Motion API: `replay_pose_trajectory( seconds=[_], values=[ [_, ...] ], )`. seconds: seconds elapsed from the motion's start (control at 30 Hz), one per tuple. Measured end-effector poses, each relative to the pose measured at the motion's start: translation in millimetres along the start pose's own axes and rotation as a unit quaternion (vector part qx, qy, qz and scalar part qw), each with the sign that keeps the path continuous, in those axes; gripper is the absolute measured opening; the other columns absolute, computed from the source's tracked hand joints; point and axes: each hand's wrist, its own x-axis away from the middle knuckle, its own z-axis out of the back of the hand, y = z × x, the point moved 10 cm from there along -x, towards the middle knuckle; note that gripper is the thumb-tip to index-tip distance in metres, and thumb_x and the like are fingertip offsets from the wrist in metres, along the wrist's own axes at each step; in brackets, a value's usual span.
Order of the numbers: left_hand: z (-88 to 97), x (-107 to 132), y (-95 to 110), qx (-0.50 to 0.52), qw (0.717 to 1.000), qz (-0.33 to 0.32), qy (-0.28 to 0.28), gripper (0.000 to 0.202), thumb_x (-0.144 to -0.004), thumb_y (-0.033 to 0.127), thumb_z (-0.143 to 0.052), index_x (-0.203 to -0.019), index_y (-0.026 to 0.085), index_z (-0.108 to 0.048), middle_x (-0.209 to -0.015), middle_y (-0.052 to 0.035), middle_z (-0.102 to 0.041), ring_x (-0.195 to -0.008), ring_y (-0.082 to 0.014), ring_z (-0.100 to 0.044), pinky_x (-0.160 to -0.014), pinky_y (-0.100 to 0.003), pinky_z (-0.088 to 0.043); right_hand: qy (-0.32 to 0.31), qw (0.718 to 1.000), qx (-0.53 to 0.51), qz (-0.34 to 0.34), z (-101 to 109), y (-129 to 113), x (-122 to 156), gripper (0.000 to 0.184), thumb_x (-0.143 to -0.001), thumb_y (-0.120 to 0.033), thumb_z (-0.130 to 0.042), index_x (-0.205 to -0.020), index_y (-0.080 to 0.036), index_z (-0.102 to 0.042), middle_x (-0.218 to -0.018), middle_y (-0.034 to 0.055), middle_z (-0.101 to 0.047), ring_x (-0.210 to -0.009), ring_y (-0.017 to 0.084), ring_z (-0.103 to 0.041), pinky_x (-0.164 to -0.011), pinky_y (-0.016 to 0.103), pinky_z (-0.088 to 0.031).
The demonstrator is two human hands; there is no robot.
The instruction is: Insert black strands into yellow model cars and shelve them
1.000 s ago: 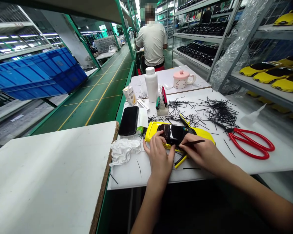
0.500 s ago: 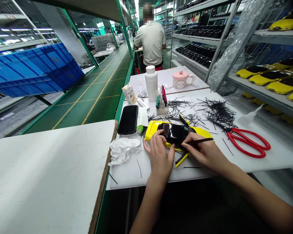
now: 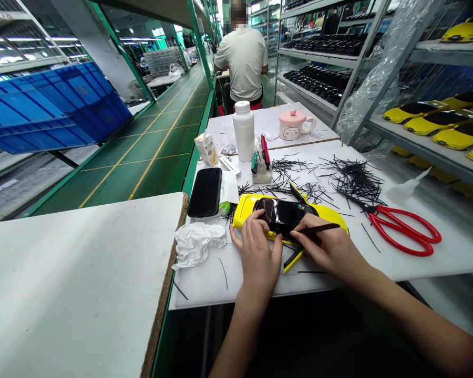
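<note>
The yellow toy car [image 3: 328, 214] lies mid-frame on the white surface [image 3: 205, 283], between a crumpled white cloth [image 3: 197, 244] to its left and red scissors [image 3: 405, 231] to its right (loose black sticks [image 3: 350, 181] are strewn just above it). Our left hand [image 3: 258, 253] grips the car's near side, fingers curled onto the black cabin, while the fingers of our right hand [image 3: 331, 252] are pinched shut on a thin black stick [image 3: 320, 228] held against the car.

Bare to the elbow
Left hand [image 3: 258, 252] and right hand [image 3: 327, 249] are bare, with slender fingers; both forearms [image 3: 410, 320] run uncovered to the lower edge.
</note>
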Motion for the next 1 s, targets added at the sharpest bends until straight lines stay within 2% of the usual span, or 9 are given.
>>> replay_pose_trajectory(
  seconds=[0.27,0.7,1.0],
  values=[
    [-0.1,-0.9,-0.3,-0.002,1.0,0.005,-0.003,0.025,-0.081,0.014,-0.059,-0.089,0.024,-0.037,-0.122,-0.0106,-0.058,-0.119,-0.0251,-0.052,-0.111,-0.058,-0.013,-0.007,0.999,0.022,0.039,-4.9,-12.4,0.9,0.014,-0.092,-0.017,-0.047,-0.078,-0.021,-0.046,-0.069,0.0003,-0.052,-0.064,0.015,-0.05,-0.059,0.026,-0.038],
    [2.5,0.6,0.4,0.001,1.0,0.003,0.008,0.024,-0.081,0.014,-0.058,-0.086,0.024,-0.037,-0.123,-0.0087,-0.059,-0.12,-0.0236,-0.052,-0.111,-0.058,-0.015,0.0,0.999,-0.02,-0.035,0.6,8.7,6.4,0.012,-0.092,-0.026,-0.049,-0.082,-0.021,-0.053,-0.064,-0.0017,-0.055,-0.052,0.013,-0.047,-0.049,0.025,-0.035],
    [3.2,0.0,0.3,-0.003,1.0,0.001,0.008,0.024,-0.081,0.014,-0.059,-0.087,0.023,-0.038,-0.122,-0.0092,-0.059,-0.12,-0.0243,-0.052,-0.111,-0.057,-0.015,-0.003,1.0,-0.021,-0.022,-1.6,5.3,5.4,0.011,-0.093,-0.024,-0.05,-0.083,-0.021,-0.054,-0.067,0.0001,-0.056,-0.053,0.013,-0.047,-0.047,0.025,-0.034]
  ],
)
